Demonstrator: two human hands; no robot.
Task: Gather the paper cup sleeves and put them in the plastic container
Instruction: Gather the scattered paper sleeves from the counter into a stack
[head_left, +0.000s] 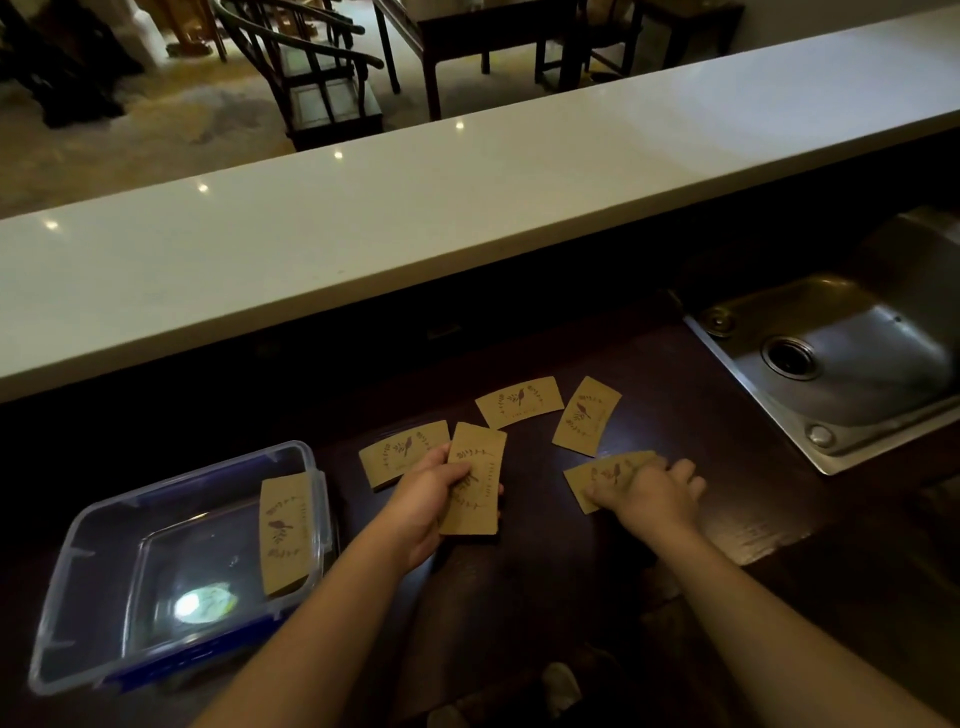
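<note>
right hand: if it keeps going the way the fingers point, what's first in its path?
The right hand points up-left, fingers already on a sleeve. Beyond that, likely bare countertop, then the sleeve held in the left hand; depth unclear.

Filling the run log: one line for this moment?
left hand: holds sleeve | right hand: on sleeve | container: one sleeve inside | three loose on counter

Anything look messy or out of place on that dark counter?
Only the scattered sleeves: three lie loose at different angles, such as the far sleeve. One sleeve leans against the container wall instead of lying flat. Nothing looks spilled or damaged.
</note>
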